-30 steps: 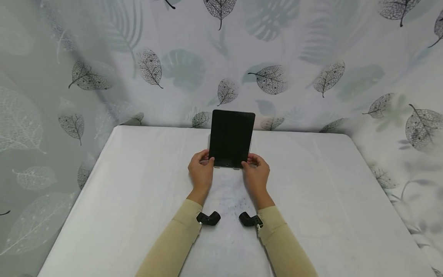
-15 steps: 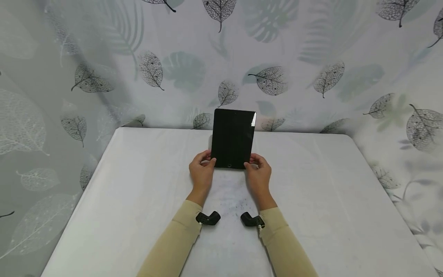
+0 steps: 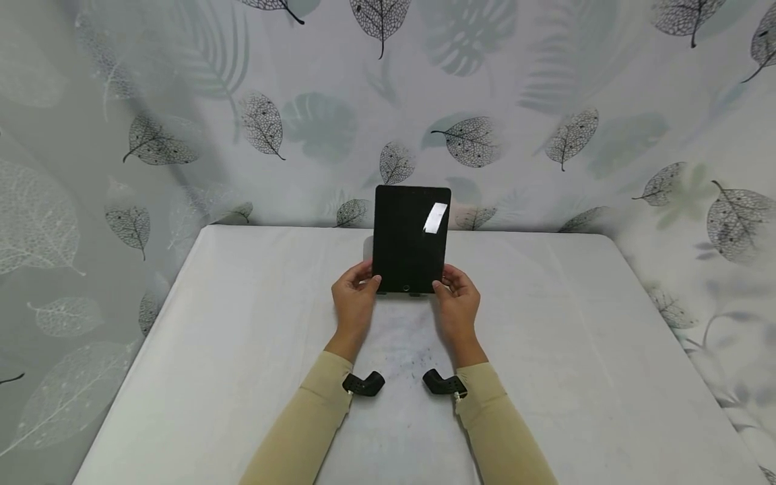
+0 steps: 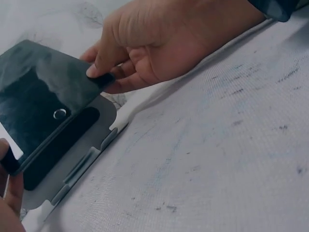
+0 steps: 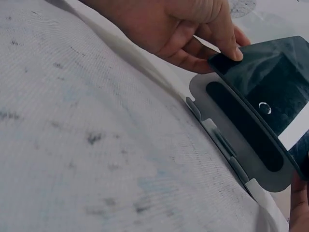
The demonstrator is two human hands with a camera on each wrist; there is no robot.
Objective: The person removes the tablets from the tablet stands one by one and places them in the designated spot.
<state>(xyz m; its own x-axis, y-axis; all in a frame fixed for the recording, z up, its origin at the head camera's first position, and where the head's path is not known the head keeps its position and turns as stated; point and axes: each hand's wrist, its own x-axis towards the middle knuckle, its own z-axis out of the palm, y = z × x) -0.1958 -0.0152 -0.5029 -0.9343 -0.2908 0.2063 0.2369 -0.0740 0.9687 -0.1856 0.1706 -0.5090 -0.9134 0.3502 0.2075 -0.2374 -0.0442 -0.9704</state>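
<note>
A black tablet (image 3: 407, 236) with a round home button is upright in the head view, leaning back, its screen toward me. My left hand (image 3: 353, 296) pinches its lower left corner, thumb on the front and fingers behind. At the lower right corner my right hand (image 3: 459, 300) holds it the same way. Behind the tablet stands a grey stand (image 5: 200, 87) with a long dark pad (image 5: 241, 123) and small upturned lips (image 5: 219, 137) along its bottom edge. Both wrist views show a gap between the tablet's lower edge and those lips. Most of the stand is hidden by the tablet.
The stand is on a table with a white cloth (image 3: 545, 350), marked by faint dark smudges. Behind the table's far edge hangs a leaf-patterned curtain (image 3: 339, 67). Black wrist devices (image 3: 364, 384) sit at both cuffs.
The tablet has shifted slightly up and right in the head view, both hands moving with it. A bright reflection has appeared on the upper right of its screen and grown.
</note>
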